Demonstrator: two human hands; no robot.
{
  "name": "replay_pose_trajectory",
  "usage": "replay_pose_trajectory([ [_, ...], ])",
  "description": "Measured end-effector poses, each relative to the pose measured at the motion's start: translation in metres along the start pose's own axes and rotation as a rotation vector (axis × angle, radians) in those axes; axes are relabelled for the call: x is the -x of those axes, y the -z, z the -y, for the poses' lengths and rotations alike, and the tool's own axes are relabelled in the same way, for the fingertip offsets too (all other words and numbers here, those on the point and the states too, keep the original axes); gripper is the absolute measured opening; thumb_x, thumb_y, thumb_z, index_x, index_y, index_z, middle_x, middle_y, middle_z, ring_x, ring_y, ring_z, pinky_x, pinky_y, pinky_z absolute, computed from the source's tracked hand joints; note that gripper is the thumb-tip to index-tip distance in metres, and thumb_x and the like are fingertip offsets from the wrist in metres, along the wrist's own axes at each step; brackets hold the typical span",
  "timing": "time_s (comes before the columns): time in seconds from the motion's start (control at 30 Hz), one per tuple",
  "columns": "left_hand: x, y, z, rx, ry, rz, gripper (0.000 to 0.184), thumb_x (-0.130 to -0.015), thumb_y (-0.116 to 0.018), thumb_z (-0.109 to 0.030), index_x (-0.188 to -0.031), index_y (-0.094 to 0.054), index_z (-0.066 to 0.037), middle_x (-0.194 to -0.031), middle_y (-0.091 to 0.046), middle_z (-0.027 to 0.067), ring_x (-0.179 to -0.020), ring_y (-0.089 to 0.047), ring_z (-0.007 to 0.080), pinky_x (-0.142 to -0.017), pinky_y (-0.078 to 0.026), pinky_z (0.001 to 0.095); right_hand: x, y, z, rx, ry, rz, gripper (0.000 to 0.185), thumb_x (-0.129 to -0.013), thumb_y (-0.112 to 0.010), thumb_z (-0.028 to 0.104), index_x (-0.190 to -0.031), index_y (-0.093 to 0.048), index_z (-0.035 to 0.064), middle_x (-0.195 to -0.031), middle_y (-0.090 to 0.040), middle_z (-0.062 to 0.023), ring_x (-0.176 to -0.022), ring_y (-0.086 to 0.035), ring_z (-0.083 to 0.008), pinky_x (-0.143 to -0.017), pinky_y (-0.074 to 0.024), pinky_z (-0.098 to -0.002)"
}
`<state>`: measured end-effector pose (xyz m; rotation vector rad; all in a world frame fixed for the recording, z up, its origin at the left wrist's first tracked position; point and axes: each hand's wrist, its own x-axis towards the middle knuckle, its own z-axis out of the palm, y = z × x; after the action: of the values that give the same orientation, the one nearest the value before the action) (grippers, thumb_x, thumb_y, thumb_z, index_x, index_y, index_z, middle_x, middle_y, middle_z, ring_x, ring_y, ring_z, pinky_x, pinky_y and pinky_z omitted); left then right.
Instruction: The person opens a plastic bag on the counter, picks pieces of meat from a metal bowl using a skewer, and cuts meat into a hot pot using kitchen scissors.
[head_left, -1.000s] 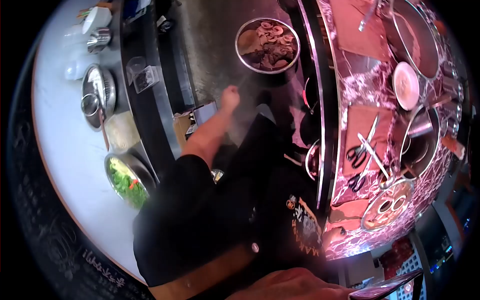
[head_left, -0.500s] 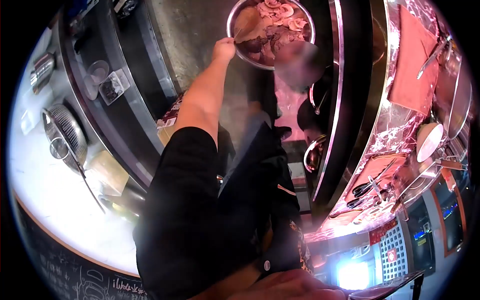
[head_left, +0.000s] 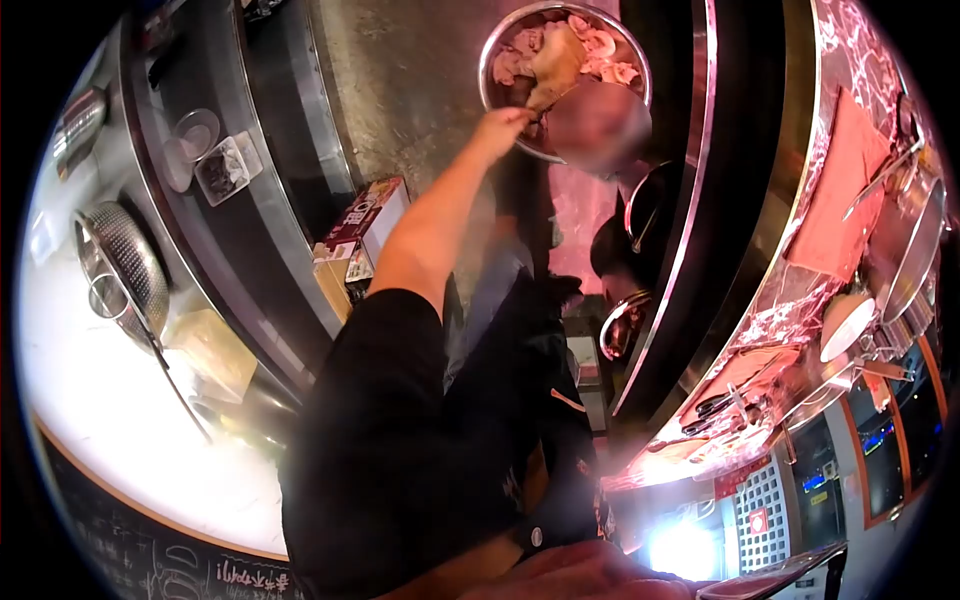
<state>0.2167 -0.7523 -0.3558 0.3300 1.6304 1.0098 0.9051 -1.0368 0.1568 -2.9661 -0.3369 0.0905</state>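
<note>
Near the top centre is a round metal bowl [head_left: 489,82] holding pale and pinkish pieces of meat [head_left: 598,42]. My left hand [head_left: 505,125] comes in at the bowl's lower left edge, its fingers closed on the narrow end of a large yellowish piece of meat [head_left: 560,62]. The wide part of that piece lies over the others. A round blurred patch covers the bowl's lower right, so what is behind it cannot be made out. My right hand does not show.
On the left, a white counter [head_left: 90,370] bears a perforated metal strainer [head_left: 135,270]. A clear container [head_left: 228,170] sits on the dark shelf. An open cardboard box [head_left: 365,225] stands below my forearm. Along the right, a marbled counter holds red cloths [head_left: 845,195], scissors and pans.
My left hand has reached up to the bowl and closed on the yellowish piece, which has shifted right and turned. The view has moved, bringing the bowl higher; the blurred patch has appeared.
</note>
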Motion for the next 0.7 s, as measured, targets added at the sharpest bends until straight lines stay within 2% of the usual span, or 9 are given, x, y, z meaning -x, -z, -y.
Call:
replay_pose_trajectory([
  [0.03, -0.001, -0.006, 0.015, 0.078, -0.052, 0.092, 0.019, -0.092, -0.059, -0.009, -0.107, -0.07, -0.004, -0.097, -0.07, 0.0022, -0.092, -0.061, 0.0118, -0.087, -0.046, 0.0253, -0.002, -0.001, 0.002, 0.0, 0.003, 0.004, 0.034, -0.087, -0.062, 0.006, -0.12, -0.054, 0.0033, -0.102, -0.064, -0.0126, -0.079, -0.06, -0.0224, -0.067, -0.0489, -0.0321],
  [0.1, 0.012, -0.029, 0.025, 0.072, -0.037, 0.053, 0.018, -0.093, -0.058, -0.009, -0.106, -0.07, -0.004, -0.098, -0.07, 0.0026, -0.091, -0.061, 0.012, -0.086, -0.047, 0.0257, -0.006, -0.005, 0.008, -0.007, 0.012, 0.008, 0.035, -0.087, -0.062, 0.006, -0.12, -0.053, 0.0038, -0.102, -0.063, -0.0125, -0.079, -0.06, -0.0222, -0.066, -0.0487, -0.0319],
  [0.3, 0.038, -0.064, 0.035, -0.149, 0.018, 0.109, 0.018, -0.091, -0.061, -0.013, -0.104, -0.07, -0.003, -0.093, -0.071, 0.0043, -0.082, -0.061, 0.0133, -0.077, -0.048, 0.0272, -0.015, -0.01, 0.018, -0.02, 0.024, 0.032, 0.037, -0.087, -0.062, 0.006, -0.123, -0.051, 0.0052, -0.102, -0.063, -0.0121, -0.077, -0.059, -0.0216, -0.064, -0.0483, -0.0311],
  [0.43, 0.033, -0.083, 0.074, 0.053, -0.041, 0.065, 0.017, -0.09, -0.062, -0.01, -0.103, -0.07, -0.003, -0.093, -0.071, 0.0056, -0.084, -0.062, 0.013, -0.079, -0.049, 0.0275, -0.023, -0.014, 0.019, -0.041, 0.018, 0.041, 0.039, -0.087, -0.063, 0.006, -0.124, -0.05, 0.0061, -0.102, -0.063, -0.0118, -0.076, -0.059, -0.0212, -0.063, -0.0479, -0.0306],
  [0.57, 0.043, -0.083, 0.056, -0.083, -0.035, 0.049, 0.015, -0.09, -0.061, -0.006, -0.101, -0.07, -0.002, -0.093, -0.071, 0.0058, -0.085, -0.062, 0.0129, -0.08, -0.049, 0.0268, -0.028, -0.018, 0.012, -0.065, 0.003, 0.051, 0.04, -0.088, -0.063, 0.006, -0.126, -0.049, 0.007, -0.102, -0.063, -0.0115, -0.075, -0.059, -0.0208, -0.061, -0.0476, -0.03],
  [0.7, 0.034, -0.089, 0.079, -0.085, -0.11, 0.045, 0.014, -0.088, -0.064, -0.01, -0.098, -0.07, -0.001, -0.091, -0.072, 0.0084, -0.083, -0.065, 0.0162, -0.079, -0.051, 0.028, -0.03, -0.019, 0.004, -0.086, -0.021, 0.061, 0.042, -0.088, -0.063, 0.006, -0.127, -0.048, 0.008, -0.103, -0.062, -0.0112, -0.075, -0.059, -0.0203, -0.06, -0.0473, -0.0295],
])
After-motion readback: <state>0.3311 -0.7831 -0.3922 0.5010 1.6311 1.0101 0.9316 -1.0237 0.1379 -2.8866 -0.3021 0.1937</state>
